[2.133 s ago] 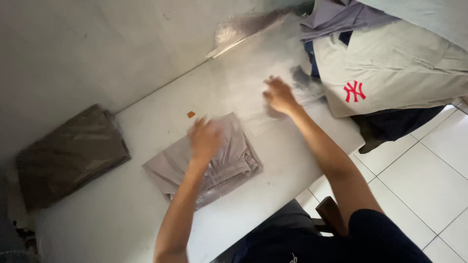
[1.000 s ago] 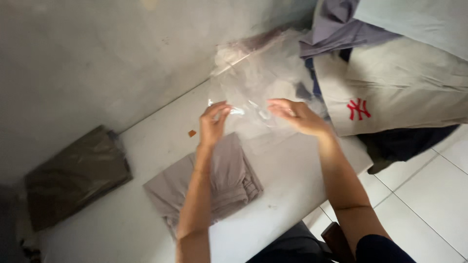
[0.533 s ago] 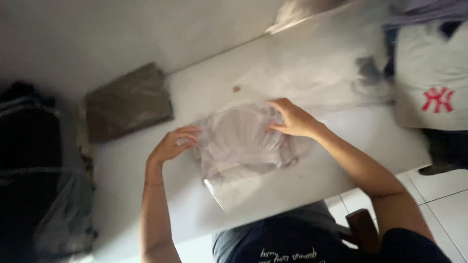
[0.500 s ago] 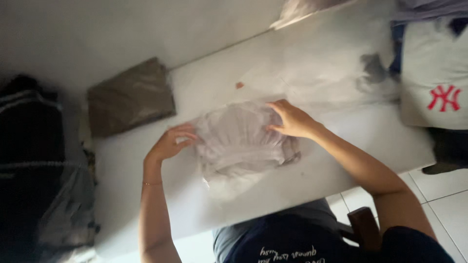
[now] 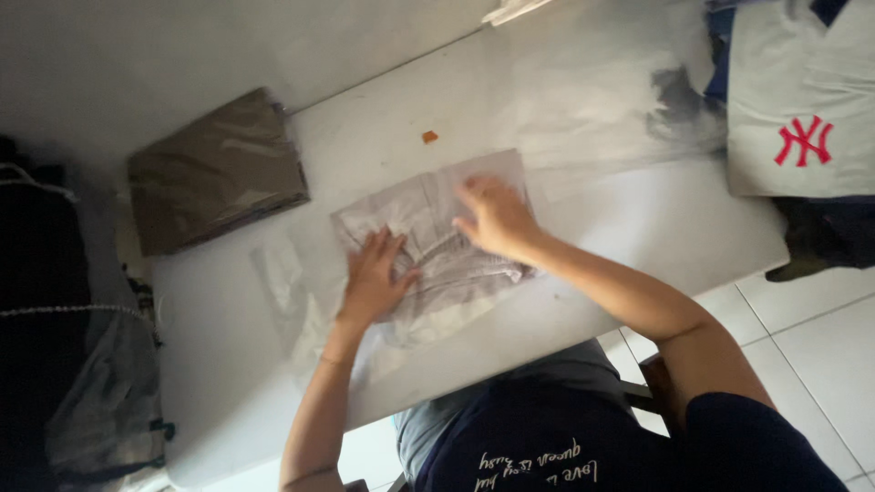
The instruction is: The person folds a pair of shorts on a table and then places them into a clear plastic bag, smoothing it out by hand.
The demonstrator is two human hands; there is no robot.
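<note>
Left hand (image 5: 375,273) flat, fingers spread, pressing folded grey garment (image 5: 437,241) inside clear plastic bag (image 5: 301,301) mid-desk (image 5: 629,228). Right hand (image 5: 497,217) flat on garment's far side, gripping nothing. Risk: slick bag slides, fold bunches.

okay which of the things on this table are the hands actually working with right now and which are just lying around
In hand:
- left hand, flat on the folded grey garment
- right hand, pressing the same garment
- clear plastic bag around the garment

Lying about:
- dark bagged garment by the wall
- small orange scrap
- beige garment with a red emblem
- white table
</note>
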